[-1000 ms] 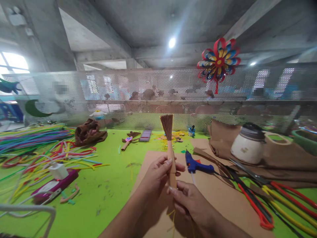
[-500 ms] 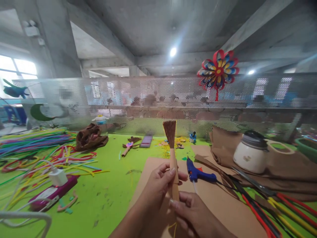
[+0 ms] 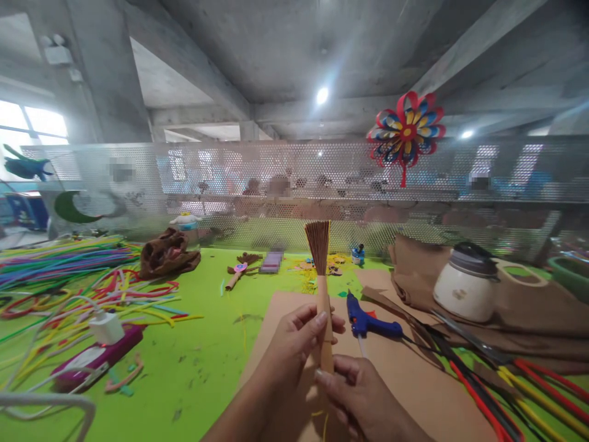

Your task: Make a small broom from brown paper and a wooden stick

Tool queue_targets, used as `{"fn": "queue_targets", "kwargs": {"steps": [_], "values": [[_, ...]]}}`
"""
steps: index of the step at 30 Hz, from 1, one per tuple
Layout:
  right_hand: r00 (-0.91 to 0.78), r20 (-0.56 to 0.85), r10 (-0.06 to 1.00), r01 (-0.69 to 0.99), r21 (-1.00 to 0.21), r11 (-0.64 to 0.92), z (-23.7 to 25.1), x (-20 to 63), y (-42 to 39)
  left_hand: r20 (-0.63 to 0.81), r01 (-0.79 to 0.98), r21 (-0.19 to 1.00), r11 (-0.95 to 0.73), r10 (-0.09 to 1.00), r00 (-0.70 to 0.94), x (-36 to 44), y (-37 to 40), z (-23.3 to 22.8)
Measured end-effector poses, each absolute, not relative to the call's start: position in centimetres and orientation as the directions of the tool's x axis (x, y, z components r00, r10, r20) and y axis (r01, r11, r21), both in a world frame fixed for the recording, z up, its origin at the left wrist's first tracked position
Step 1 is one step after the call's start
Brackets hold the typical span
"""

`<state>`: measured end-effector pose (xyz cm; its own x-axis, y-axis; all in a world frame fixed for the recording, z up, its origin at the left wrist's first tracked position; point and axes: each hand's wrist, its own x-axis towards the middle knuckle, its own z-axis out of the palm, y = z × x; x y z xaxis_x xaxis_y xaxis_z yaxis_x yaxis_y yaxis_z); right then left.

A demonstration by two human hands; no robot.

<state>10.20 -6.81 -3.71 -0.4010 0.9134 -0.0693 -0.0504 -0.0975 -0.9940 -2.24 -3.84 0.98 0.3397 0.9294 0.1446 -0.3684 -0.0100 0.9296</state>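
Left hand [image 3: 294,344] closed around the mid-handle of a small paper broom [image 3: 322,288], thumb and fingers wrapping the smooth tan rolled shaft. Right hand [image 3: 354,393] pinches the lower end of the same shaft between fingertips. The broom stands upright between the hands, its dark brown fringed head fanned at the top, made of thin cut strips. Beneath the hands lies a flat sheet of brown cardboard [image 3: 414,380] on a bright green tabletop [image 3: 207,356]. Just right of the hands rests a blue glue gun [image 3: 368,322]. Farther right: a rounded white jar with a dark lid [image 3: 464,282]. Far to the left: a loose heap of fuzzy multicoloured pipe cleaners [image 3: 64,270]. Beyond, a perforated metal screen [image 3: 276,178] carries a looped paper pinwheel [image 3: 405,132].
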Motion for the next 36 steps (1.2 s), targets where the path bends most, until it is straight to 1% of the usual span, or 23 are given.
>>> {"fn": "queue_targets", "kwargs": {"steps": [2,3,5,7,9,11,16,18,21,24,27,29,30,32,34,36], "values": [[-0.292,-0.027,0.956,-0.012,-0.999,-0.032,-4.0,10.2,-6.8,0.142,-0.344,0.939,-0.028,0.939,0.312,-2.3,-3.7,1.0],[-0.225,0.019,0.974,0.045,-0.999,0.029,-4.2,10.3,-6.7,0.145,-0.328,0.943,-0.045,0.947,0.286,-2.2,-3.6,0.9],[-0.112,0.133,0.985,0.227,-0.961,0.156,-4.4,10.6,-6.6,0.165,-0.288,0.953,-0.098,0.962,0.217,-2.2,-3.5,0.9],[-0.058,0.228,0.972,0.416,-0.88,0.231,-4.6,11.0,-6.6,0.196,-0.248,0.956,-0.156,0.97,0.147,-2.0,-3.5,0.8],[-0.048,0.292,0.955,0.55,-0.791,0.27,-4.6,11.4,-6.6,0.229,-0.222,0.954,-0.203,0.969,0.098,-1.9,-3.6,0.8],[-0.052,0.336,0.941,0.636,-0.715,0.29,-4.6,11.5,-6.6,0.241,-0.224,0.951,-0.215,0.966,0.094,-1.7,-3.7,0.8],[-0.064,0.438,0.897,0.729,-0.593,0.341,-4.7,11.6,-6.6,0.259,-0.228,0.947,-0.226,0.957,0.127,-1.6,-3.9,0.9],[-0.066,0.463,0.884,0.737,-0.574,0.356,-4.8,11.6,-6.8,0.252,-0.226,0.95,-0.216,0.958,0.14,-1.8,-3.8,0.8],[-0.063,0.444,0.894,0.706,-0.613,0.354,-4.6,11.6,-7.1,0.22,-0.248,0.953,-0.174,0.96,0.171,-2.1,-3.6,0.8],[-0.095,0.348,0.933,0.591,-0.734,0.334,-4.1,11.4,-7.6,0.207,-0.329,0.936,-0.127,0.953,0.223,-2.4,-3.6,0.9],[-0.194,0.235,0.952,0.334,-0.897,0.29,-3.3,11.0,-8.0,0.199,-0.412,0.909,-0.066,0.936,0.289,-2.7,-3.9,1.3],[-0.265,0.194,0.945,0.141,-0.961,0.237,-3.0,10.8,-8.2,0.194,-0.441,0.897,-0.027,0.921,0.337,-2.9,-4.1,1.5],[-0.29,0.176,0.941,0.071,-0.976,0.205,-2.9,10.8,-8.3,0.195,-0.452,0.892,-0.011,0.911,0.363,-3.0,-4.1,1.5],[-0.321,0.132,0.938,-0.003,-0.99,0.139,-2.8,10.8,-8.5,0.205,-0.468,0.883,0.008,0.892,0.403,-3.1,-4.2,1.5],[-0.327,0.088,0.941,-0.017,-0.996,0.087,-2.8,10.9,-8.5,0.219,-0.482,0.876,0.016,0.877,0.428,-3.3,-4.2,1.4],[-0.309,0.069,0.949,-0.005,-0.997,0.071,-2.8,10.9,-8.6,0.229,-0.493,0.87,0.021,0.868,0.44,-3.4,-4.2,1.3]]}}
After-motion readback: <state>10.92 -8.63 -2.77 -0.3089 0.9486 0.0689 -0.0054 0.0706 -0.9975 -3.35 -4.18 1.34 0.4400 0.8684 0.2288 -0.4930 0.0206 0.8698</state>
